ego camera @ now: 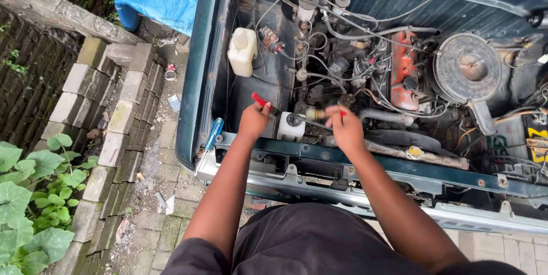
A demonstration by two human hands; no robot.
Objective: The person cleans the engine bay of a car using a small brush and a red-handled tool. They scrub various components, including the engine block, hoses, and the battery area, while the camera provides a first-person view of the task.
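Open engine bay (240, 89) (dark green) carries a white reservoir (242, 51) and round air cleaner (467, 68).

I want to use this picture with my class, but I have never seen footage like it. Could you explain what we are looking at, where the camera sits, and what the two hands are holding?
There is one picture, taken by a camera worn on a person's head, looking down past their own arms. No machine is at work here, only two bare hands. They reach into the open engine bay of a dark green car.

The left hand is closed in a grip on a tool with a red handle. The right hand is closed on another tool with a bit of red showing; its exact kind is too blurred to tell. Between the hands stands a small white tank.

Further in are a bigger white bottle, a round air filter and many hoses. Left of the car are stacked paving bricks and green leaves.
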